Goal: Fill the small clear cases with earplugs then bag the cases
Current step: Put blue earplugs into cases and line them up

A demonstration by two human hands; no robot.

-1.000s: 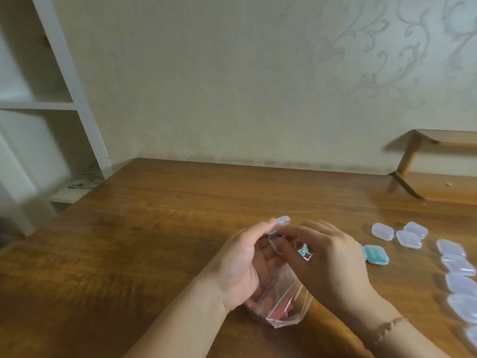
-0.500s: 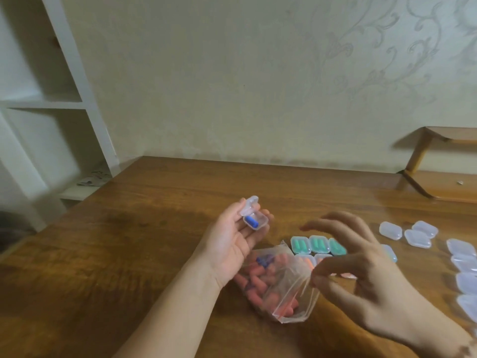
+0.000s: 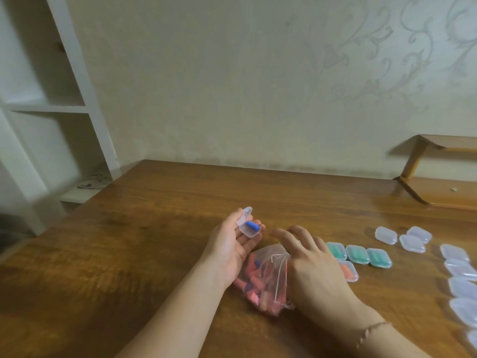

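Light, small, slick hard plastic: the open clear case point(image 3: 248, 226) likely to skid or snap shut if squeezed, so best pinched by the short sides of its base, clear of the raised lid. Held in the left hand point(image 3: 232, 244), fingers curled round it, just above the bag of earplugs point(image 3: 263, 277). Inside, one blue earplug point(image 3: 252, 225): soft foam, squashy, probably easy to flick out. Right hand point(image 3: 307, 262) spread flat over the bag's mouth, fingers straight, gripping nothing visible. Bag thin, floppy, crinkled, mostly pink-red plugs with a few blue. Right of the bag: green-filled cases point(image 3: 357, 254), an orange-filled case point(image 3: 349, 271); further right, empty cases point(image 3: 462, 288).
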